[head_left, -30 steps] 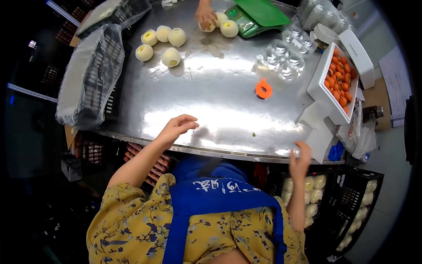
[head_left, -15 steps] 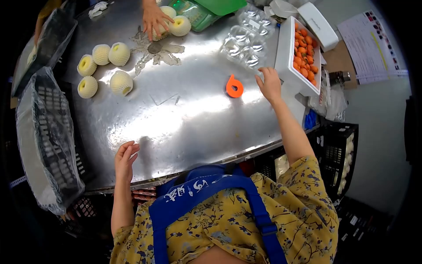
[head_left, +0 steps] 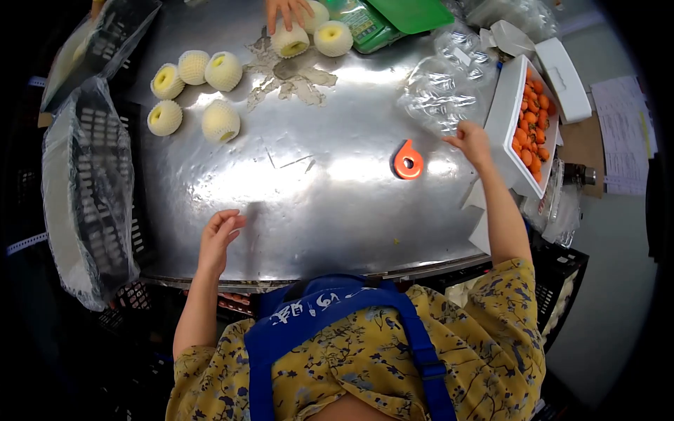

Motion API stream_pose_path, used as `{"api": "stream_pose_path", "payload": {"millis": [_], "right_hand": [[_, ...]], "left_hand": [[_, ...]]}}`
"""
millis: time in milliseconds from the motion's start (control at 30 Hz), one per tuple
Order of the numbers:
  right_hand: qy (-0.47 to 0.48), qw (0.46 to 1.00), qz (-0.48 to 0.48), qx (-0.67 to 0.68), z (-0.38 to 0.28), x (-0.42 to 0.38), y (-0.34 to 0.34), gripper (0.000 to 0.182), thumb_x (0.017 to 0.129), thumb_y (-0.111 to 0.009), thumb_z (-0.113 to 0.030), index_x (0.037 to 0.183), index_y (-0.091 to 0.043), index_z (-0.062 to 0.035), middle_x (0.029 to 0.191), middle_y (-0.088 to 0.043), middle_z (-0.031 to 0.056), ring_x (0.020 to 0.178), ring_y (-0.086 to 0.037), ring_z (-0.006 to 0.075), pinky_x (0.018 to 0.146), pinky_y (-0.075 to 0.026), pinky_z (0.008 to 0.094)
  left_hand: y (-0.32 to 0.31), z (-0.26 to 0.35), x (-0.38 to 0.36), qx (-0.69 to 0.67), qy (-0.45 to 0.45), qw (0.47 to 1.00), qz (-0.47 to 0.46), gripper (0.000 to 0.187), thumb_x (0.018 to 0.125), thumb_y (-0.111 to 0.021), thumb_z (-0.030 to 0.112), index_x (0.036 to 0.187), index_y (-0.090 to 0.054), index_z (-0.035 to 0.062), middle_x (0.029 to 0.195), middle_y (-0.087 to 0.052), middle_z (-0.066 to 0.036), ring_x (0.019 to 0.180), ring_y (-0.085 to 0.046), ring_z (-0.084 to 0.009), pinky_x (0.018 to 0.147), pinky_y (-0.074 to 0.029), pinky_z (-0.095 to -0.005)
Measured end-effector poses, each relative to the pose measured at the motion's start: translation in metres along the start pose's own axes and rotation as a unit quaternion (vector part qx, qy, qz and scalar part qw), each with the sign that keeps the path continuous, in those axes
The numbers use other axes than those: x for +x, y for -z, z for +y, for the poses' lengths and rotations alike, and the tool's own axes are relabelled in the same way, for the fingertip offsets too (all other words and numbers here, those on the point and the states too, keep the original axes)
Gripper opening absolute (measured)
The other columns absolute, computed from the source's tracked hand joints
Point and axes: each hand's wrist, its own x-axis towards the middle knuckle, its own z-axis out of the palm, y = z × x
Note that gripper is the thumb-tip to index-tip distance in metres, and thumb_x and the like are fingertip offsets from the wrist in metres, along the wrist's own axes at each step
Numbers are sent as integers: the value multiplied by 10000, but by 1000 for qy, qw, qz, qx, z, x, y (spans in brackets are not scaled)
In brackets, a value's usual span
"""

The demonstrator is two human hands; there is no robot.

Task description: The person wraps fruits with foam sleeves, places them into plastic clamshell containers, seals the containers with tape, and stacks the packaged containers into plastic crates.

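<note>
My right hand (head_left: 473,144) is at the near edge of the clear plastic fruit boxes (head_left: 441,91), thumb and fingers pinched together on that edge. Just left of it lies an orange tape dispenser (head_left: 408,161) on the metal table (head_left: 337,217). My left hand (head_left: 222,238) hovers above the table's near left part, its fingers loosely bent, thumb apart, holding nothing. Farther up on the left sit several pale yellow fruits in white foam nets (head_left: 222,122).
Another person's hand (head_left: 286,12) rests on a netted fruit (head_left: 290,42) at the far side. Beside it lies a green package (head_left: 365,27). A white foam box (head_left: 509,130) of small orange fruits (head_left: 531,123) stands right; a plastic-lined crate (head_left: 95,196) stands left.
The view has shifted, so the table's things appear farther right and lower. My right hand has moved slightly forward onto the clear boxes' edge and its fingers have closed. My left hand stays much the same.
</note>
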Motion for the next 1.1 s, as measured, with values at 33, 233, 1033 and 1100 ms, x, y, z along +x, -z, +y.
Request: {"api": "stream_pose_path", "payload": {"millis": [33, 233, 1033, 1100], "right_hand": [[1, 994, 12, 104, 16, 2, 1, 331, 793, -688, -255, 664, -493, -20, 626, -477, 90, 592, -481, 208, 560, -381, 339], [-56, 898, 248, 360, 28, -8, 91, 207, 923, -547, -158, 785, -564, -5, 672, -449, -47, 622, -391, 52, 547, -318, 212], [246, 926, -217, 185, -265, -153, -73, 594, 672, -731, -227, 1195, -496, -70, 981, -538, 75, 905, -526, 249, 773, -419, 366], [239, 925, -217, 202, -264, -148, -68, 551, 680, -726, -215, 1167, -508, -73, 1027, -542, 86, 937, -524, 263, 817, -416, 380]], "left_hand": [[-1, 6, 2, 6, -9, 1000, -1, 232, 903, -561, 241, 1085, -592, 101, 1036, -637, -50, 1014, -571, -151, 883, -408, -323], [5, 41, 35, 23, -69, 997, 26, 262, 898, -551, 235, 1109, -586, 82, 1031, -641, -52, 996, -584, -153, 866, -422, -307], [-29, 194, 285, 826, -302, 469, 81, 891, 546, -810, 186, 1327, -381, 211, 1171, -460, -157, 1113, -478, -331, 918, -425, -417], [-31, 192, 288, 831, -295, 467, 68, 853, 541, -802, 154, 1293, -403, 207, 1120, -469, -147, 1052, -504, -319, 871, -442, -419]]}}
